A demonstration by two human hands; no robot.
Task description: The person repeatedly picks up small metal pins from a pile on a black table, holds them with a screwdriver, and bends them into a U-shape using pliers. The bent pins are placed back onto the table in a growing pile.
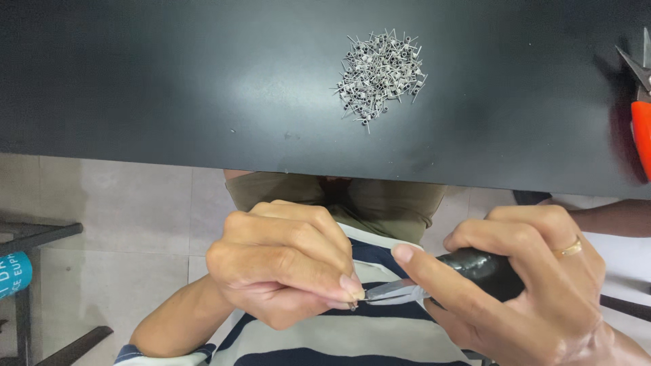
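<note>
Head view: a small metal piece (353,306) is pinched between thumb and fingertips of the left hand (285,271), its grip pressed together on it, below the near edge of the black surface (135,81). Black-handled pliers (434,281) are clasped in the right hand (536,285), whose grip is closed around the handle, and their metal tips are met at the small piece. A heap of small grey wire coils (380,71) is seen on the surface, well apart from both hands. Red-handled cutters (641,129) are laid at its right edge.
</note>
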